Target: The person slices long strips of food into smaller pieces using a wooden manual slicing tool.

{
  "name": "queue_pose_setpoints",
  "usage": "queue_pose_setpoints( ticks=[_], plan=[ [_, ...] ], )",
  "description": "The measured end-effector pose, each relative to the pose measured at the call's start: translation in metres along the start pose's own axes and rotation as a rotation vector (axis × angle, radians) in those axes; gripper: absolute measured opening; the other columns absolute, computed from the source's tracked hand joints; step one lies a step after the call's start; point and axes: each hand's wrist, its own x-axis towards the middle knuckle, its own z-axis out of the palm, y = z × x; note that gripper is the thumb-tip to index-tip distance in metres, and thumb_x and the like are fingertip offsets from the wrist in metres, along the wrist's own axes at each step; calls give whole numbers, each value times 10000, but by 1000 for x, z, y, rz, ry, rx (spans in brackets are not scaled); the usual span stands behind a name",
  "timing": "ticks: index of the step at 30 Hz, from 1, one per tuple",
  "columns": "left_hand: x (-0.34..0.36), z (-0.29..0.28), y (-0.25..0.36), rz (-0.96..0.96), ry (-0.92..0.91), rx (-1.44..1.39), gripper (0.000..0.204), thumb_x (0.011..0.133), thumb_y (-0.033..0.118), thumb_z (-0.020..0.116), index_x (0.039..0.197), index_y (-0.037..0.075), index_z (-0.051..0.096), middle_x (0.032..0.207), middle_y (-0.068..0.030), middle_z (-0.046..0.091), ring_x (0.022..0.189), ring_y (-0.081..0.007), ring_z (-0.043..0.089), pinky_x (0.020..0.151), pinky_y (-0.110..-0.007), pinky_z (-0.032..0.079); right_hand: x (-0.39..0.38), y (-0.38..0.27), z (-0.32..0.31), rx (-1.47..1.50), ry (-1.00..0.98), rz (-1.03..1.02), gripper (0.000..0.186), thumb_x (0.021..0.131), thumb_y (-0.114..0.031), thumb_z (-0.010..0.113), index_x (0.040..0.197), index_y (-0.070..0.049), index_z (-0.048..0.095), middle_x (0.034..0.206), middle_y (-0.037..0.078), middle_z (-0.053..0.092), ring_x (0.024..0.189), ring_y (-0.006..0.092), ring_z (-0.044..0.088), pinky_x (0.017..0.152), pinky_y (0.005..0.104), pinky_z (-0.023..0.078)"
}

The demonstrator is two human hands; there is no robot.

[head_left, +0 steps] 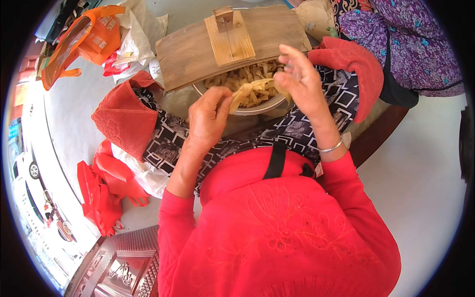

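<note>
A thin, pale-yellow strip, slightly translucent, creased and bunched near its middle, stretches between the hands above a round bowl of similar yellowish pieces. The left hand pinches one end between thumb and fingertips; the right hand has its upper fingers apart, and whether its lower fingers grip the strip I cannot tell.
</note>
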Motion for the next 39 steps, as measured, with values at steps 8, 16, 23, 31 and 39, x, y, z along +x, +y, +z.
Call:
queue_pose_setpoints(
  ticks=[8,16,23,31,39],
  plan=[
    [42,7,6,-238,-229,-564,53,915,48,605,954,13,606,810,36,577,722,-34,499,638,-182,406,44,-19,-2,217,-595,408,233,880,-160,668,1017,27,644,772,19,632,672,69,588,592,208,478],
    [64,-10,-8,-299,-286,-589,87,924,101,610,974,30,620,803,51,571,682,-16,454,585,-171,352,62,-24,-12,167,-508,324,95,882,-89,634,871,-4,673,688,-4,598,556,54,529,503,204,447],
    [90,-28,-23,-283,-219,-465,103,919,80,584,999,21,611,790,52,563,658,-7,429,562,-172,330,84,-9,13,-152,-364,21,120,920,-117,598,904,-5,635,721,-35,561,681,46,486,613,212,418],
    [111,-18,-56,-259,-110,-344,99,905,82,578,967,17,618,764,46,555,644,-32,448,561,-200,349,95,9,30,-239,-239,-60,114,918,-99,588,940,7,624,725,-17,564,703,77,501,645,252,433],
    [105,-11,-55,-292,51,-218,127,909,88,590,1004,20,639,704,53,517,593,-52,454,515,-226,352,78,18,14,-303,-262,-70,204,913,-58,553,1098,0,617,808,-7,603,700,125,547,641,284,474]
  ],
)
